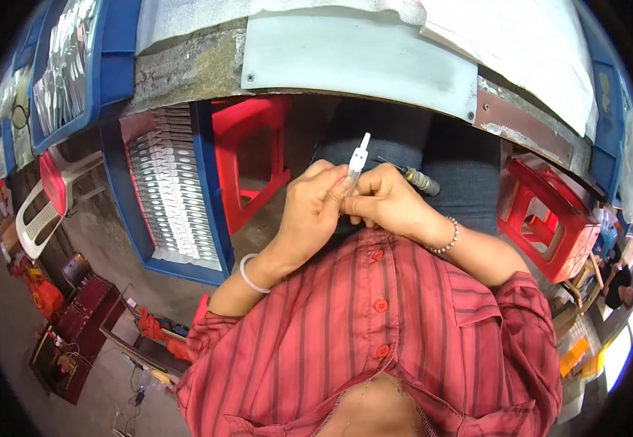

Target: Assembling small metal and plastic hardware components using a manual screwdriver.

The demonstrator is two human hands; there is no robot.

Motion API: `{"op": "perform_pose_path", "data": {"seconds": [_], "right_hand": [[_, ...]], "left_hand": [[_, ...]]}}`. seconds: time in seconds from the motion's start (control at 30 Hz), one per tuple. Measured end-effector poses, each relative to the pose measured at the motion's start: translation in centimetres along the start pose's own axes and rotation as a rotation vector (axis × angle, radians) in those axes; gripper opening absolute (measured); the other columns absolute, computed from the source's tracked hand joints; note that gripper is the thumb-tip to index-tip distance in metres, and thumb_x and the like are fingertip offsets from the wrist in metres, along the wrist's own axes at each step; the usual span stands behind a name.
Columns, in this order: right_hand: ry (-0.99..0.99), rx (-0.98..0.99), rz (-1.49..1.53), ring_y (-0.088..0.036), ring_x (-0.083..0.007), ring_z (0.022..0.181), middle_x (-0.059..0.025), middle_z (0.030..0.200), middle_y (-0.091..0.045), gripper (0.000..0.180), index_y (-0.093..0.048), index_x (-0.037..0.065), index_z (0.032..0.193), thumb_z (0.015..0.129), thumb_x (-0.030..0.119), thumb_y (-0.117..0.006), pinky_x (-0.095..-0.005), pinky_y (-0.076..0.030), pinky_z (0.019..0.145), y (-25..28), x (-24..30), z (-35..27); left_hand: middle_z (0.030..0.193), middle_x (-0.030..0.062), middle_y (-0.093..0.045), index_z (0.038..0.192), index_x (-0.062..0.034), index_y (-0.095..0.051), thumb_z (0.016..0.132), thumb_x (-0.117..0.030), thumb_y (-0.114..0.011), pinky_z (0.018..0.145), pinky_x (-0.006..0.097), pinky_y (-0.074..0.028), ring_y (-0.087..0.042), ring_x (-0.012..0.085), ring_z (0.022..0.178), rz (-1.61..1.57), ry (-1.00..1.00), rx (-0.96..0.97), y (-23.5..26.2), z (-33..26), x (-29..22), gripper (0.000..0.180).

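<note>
Above my lap both hands are closed on one small item, a white slim piece (359, 155) with a narrow tip and two small dark spots. Its lower end disappears between my fingers. My left hand (313, 200) wraps round it from the left, thumb along its side. Pressed against the same piece from the right is my right hand (383, 198), its fingers bent. Just beyond the right hand, over my thigh, is a thin-shafted hand tool (422, 181) with a greyish wrapped handle. Whether the right hand also grips this tool I cannot tell.
The workbench edge (360, 54) runs across the front. At the left a blue crate (223, 211) holds rows of silvery parts; another blue crate (116, 76) above it holds flat metal pieces. Red stools (247, 160) stand under the bench, another red stool (549, 218) at the right.
</note>
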State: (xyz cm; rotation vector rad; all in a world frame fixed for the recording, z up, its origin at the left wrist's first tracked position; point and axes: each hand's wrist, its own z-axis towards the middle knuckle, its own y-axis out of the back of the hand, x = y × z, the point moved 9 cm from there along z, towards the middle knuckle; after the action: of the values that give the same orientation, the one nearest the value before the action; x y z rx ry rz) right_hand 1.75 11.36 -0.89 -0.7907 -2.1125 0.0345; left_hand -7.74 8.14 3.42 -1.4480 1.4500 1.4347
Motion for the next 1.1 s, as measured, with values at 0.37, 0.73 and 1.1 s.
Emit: {"op": "perform_pose_path", "data": {"seconds": [0.37, 0.73, 1.1], "right_hand": [[-0.128, 0.050, -0.034, -0.047, -0.0057, 0.041, -0.0040, 0.053, -0.057, 0.025, -0.064, -0.001, 0.067, 0.086, 0.014, -0.064, -0.0212, -0.034, 0.036, -0.9, 0.6, -0.6], [-0.164, 0.080, 0.032, -0.047, -0.0057, 0.042, -0.0034, 0.054, -0.058, 0.024, -0.064, 0.000, 0.067, 0.086, 0.015, -0.064, -0.0207, -0.032, 0.037, -1.7, 0.1, -0.8], [-0.212, 0.105, 0.061, -0.052, -0.0063, 0.048, -0.0032, 0.059, -0.060, 0.022, -0.064, -0.001, 0.066, 0.084, 0.010, -0.066, -0.0209, -0.038, 0.043, -2.1, -0.5, -0.6]], "left_hand": [[0.078, 0.0101, -0.055, 0.100, 0.0071, -0.061, 0.089, -0.004, -0.057, 0.059, 0.027, -0.043, -0.054, 0.0174, 0.066, -0.034, 0.087, 0.100, 0.4, -0.6, 0.5, 0.015], [0.078, 0.0154, -0.056, 0.101, 0.0040, -0.063, 0.088, -0.002, -0.057, 0.054, 0.033, -0.045, -0.058, 0.0263, 0.062, 0.001, 0.011, 0.125, 0.5, -1.0, 0.5, 0.015], [0.076, 0.0148, -0.056, 0.104, 0.0014, -0.063, 0.087, -0.001, -0.058, 0.054, 0.033, -0.043, -0.057, 0.0263, 0.062, -0.031, 0.033, 0.148, 0.6, -1.5, 1.2, 0.019]]}}
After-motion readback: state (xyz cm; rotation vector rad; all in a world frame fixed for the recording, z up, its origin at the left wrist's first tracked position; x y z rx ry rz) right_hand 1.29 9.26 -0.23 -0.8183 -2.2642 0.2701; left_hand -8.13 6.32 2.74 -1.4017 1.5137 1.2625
